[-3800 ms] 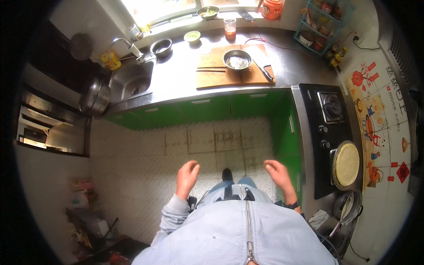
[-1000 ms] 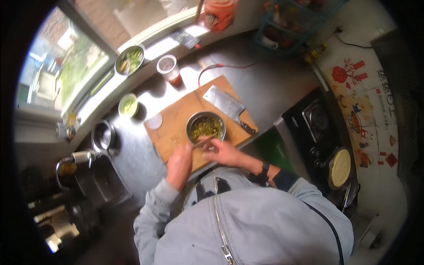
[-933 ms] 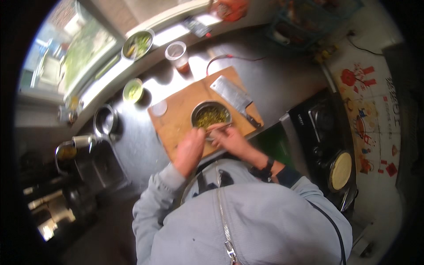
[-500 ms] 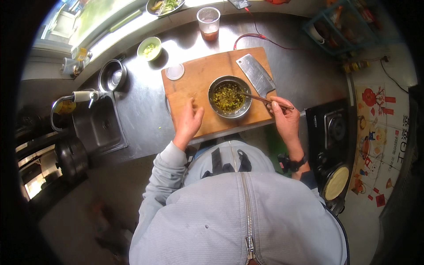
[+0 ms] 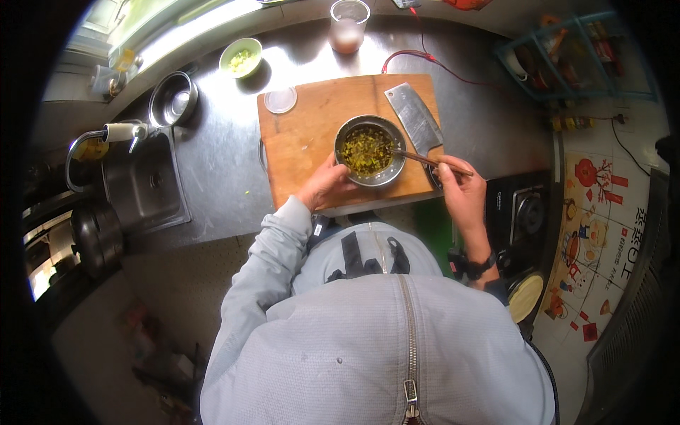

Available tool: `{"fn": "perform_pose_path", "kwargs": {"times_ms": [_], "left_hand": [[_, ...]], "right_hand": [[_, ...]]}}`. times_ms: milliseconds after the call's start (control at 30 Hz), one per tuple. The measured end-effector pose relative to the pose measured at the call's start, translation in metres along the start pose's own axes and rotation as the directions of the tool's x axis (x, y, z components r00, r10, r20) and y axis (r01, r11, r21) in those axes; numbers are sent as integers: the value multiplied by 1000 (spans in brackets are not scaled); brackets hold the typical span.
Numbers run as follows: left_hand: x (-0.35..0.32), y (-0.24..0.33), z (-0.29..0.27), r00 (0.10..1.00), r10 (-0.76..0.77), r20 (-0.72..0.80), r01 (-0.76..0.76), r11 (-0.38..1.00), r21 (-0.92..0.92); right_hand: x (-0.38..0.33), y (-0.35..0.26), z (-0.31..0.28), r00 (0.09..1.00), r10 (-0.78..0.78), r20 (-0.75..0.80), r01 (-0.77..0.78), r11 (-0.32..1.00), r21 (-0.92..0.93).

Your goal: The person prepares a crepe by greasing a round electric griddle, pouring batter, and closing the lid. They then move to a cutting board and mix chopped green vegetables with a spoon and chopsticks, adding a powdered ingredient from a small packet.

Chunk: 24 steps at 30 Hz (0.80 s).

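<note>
A metal bowl [image 5: 389, 172] stands on a wooden cutting board [image 5: 308, 131], with a dark, oily mix of chopped green and yellow bits [image 5: 365, 147] in it. My left hand [image 5: 327, 185] grips the bowl at its near left side, thumb by the rim; its other fingers are partly hidden by the bowl. In my right hand [image 5: 464, 188] are brown chopsticks [image 5: 425, 160], pinched near their upper end, their tips reaching into the mix from the right. Just beyond the chopsticks, a cleaver [image 5: 414, 117] lies flat on the board's right side.
A clear round lid [image 5: 280, 100] lies on the board's far left. Behind stand a green bowl of chopped pieces [image 5: 241, 59] and a plastic cup [image 5: 348, 30]. A metal pan [image 5: 173, 100] sits by the sink [image 5: 142, 185] at left. To the right is a black stove [image 5: 524, 212].
My left hand has moved right from over the board and taken hold of the bowl's side. My right hand still holds the chopsticks in the bowl. The view has shifted slightly.
</note>
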<state>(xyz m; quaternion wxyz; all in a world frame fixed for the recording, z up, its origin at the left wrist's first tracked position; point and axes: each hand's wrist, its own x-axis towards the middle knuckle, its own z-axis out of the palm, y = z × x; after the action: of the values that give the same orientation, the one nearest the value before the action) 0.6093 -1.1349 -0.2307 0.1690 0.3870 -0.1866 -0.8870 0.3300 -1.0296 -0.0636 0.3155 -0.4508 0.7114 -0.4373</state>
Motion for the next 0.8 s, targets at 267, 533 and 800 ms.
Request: {"fn": "perform_pose_path", "kwargs": {"times_ms": [267, 533, 800], "left_hand": [[-6, 11, 18, 1000, -7, -14, 6, 1000, -30], [-23, 25, 33, 1000, -21, -3, 21, 998, -62], [-29, 33, 27, 998, 61, 27, -61, 998, -16]], "right_hand": [[9, 5, 28, 972, 6, 237, -22, 997, 69], [11, 5, 23, 973, 38, 229, -77, 983, 164], [11, 0, 20, 967, 119, 225, -180, 944, 276]]}}
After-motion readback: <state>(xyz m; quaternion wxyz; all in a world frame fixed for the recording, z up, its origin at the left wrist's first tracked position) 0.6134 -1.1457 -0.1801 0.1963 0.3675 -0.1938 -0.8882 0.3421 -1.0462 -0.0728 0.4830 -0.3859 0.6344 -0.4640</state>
